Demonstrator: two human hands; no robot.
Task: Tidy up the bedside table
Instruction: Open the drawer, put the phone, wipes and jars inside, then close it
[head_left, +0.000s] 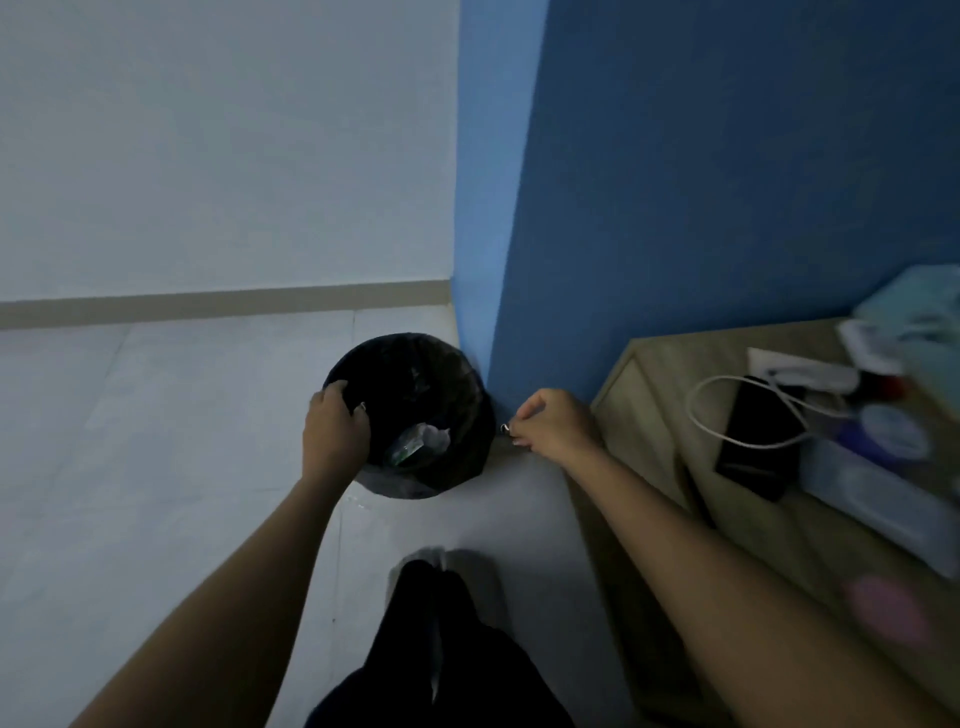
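Left hand (332, 426) grips bin (467, 395) rim, in floor corner, left of cluttered tabletop (670, 374). Right hand (550, 426) pinches shiny bit (504, 427) beside bin, not over it: release here, bit hits floor. Rim tug may tip bin.

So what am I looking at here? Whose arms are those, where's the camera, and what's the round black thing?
No machine here: these are a person's two bare arms, filmed by one wide-angle camera worn on their head, looking down. The round thing is a black bin lined with a bag, standing on the floor by the blue wall, with some crumpled rubbish inside. The left hand grips its rim. The right hand hangs beside the bin with fingers curled; whether it pinches something small is too dim to tell. At the right stands the wooden bedside table, carrying a black phone, a looped white cable and other clutter too blurred to name.
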